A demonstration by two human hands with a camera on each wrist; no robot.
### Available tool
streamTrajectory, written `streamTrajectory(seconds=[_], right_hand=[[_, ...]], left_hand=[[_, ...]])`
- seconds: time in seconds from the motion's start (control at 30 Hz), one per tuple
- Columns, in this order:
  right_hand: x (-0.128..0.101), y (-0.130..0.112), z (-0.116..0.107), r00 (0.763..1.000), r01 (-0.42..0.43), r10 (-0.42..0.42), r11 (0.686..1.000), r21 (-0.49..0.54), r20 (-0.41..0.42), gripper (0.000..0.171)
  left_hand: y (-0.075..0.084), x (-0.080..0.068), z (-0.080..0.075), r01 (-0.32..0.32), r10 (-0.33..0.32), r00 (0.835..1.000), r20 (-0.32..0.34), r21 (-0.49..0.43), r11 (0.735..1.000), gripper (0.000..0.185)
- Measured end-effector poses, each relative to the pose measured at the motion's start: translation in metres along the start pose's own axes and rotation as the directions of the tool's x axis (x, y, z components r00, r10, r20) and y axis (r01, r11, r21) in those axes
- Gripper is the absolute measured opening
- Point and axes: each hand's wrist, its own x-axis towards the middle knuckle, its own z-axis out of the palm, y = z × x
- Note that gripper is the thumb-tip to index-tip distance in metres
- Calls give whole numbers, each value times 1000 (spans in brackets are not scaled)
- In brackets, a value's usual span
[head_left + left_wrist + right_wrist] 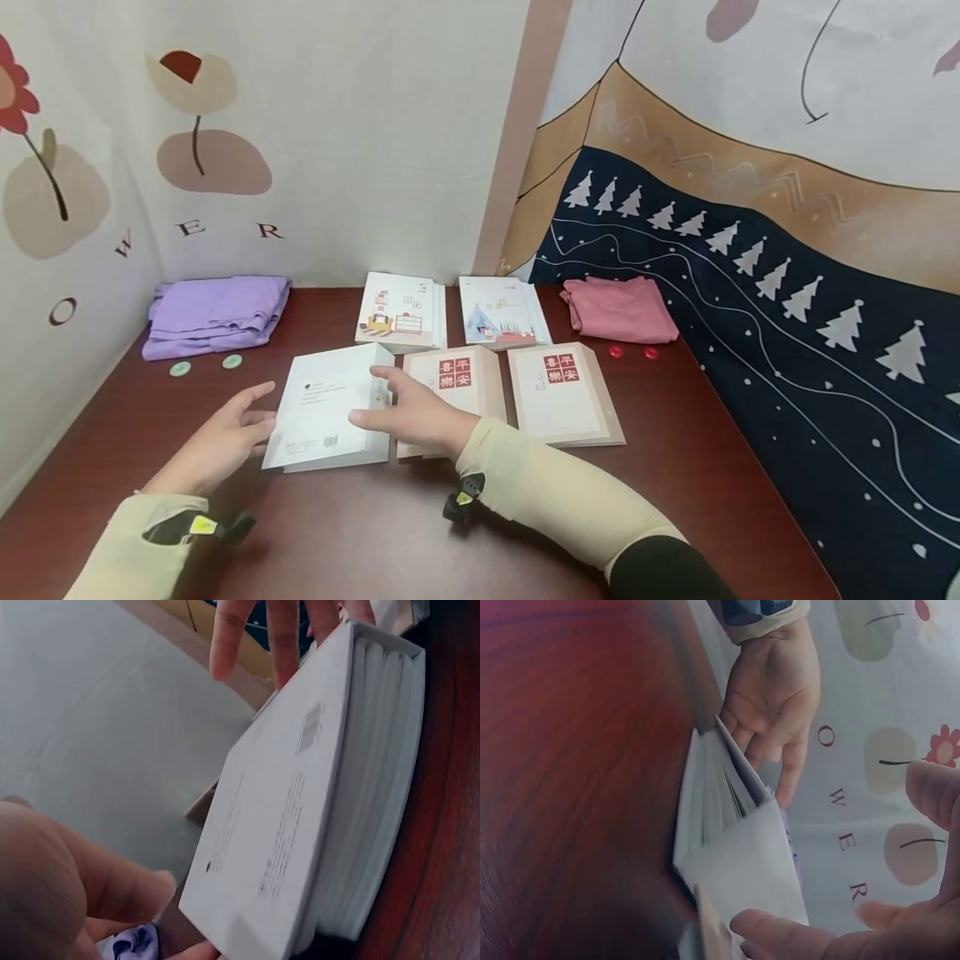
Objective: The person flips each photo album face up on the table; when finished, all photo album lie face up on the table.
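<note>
A thick white book [318, 417] lies back cover up on the table, with a barcode and small print showing. My left hand [217, 442] is at its left edge, fingers loosely bent and thumb apart from the cover; whether a fingertip touches the edge is hard to tell. Over the book's right side hovers my right hand [416, 412], thumb and fingers spread. The right wrist view shows the book's pages [716, 795] and white spine, with the left hand [772, 705] beyond. Partly behind my right hand lies a beige book [483, 379] with red square characters.
Another beige book [562, 400] lies to the right. Two illustrated white books [397, 308] [498, 308] sit behind. A folded purple cloth [217, 312] with green buttons [232, 361] is at left, a pink cloth [618, 308] with red buttons [616, 352] at right. Printed curtains border the table.
</note>
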Motion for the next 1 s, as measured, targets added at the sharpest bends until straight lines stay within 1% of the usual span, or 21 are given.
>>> streamTrajectory(seconds=[0.1,0.2,0.33,0.4,0.47,0.53,0.63,0.73,0.83,1.0], right_hand=[[1,2,5,1000,-18,18,999,46,4,83],[2,2,9,999,-40,40,995,93,-3,83],[3,1,13,998,-60,61,993,106,-12,83],[3,1,14,998,-65,67,993,98,-15,83],[3,1,14,997,-68,70,993,98,-16,82],[3,1,13,997,-71,73,990,119,-11,80],[3,1,9,998,-60,61,983,174,2,79],[2,0,4,1000,-14,11,979,201,14,79],[1,-2,1,999,15,-24,979,205,38,80],[0,-3,1,997,1,-18,979,204,80,80]], left_hand=[[-3,-1,0,2,0,999,45,-45,999,72],[-2,-1,1,4,2,998,70,-78,997,74],[0,0,3,4,8,996,85,-138,990,75],[0,0,4,11,3,996,89,-153,988,75],[1,1,4,14,-1,996,93,-134,991,74],[2,1,4,10,-1,996,90,-94,996,74],[4,1,5,-2,7,997,76,-70,998,73],[7,0,6,-28,35,998,57,-114,993,74],[12,-3,5,-78,88,995,47,-182,980,74],[24,-8,-2,-188,195,981,10,-222,957,75]])
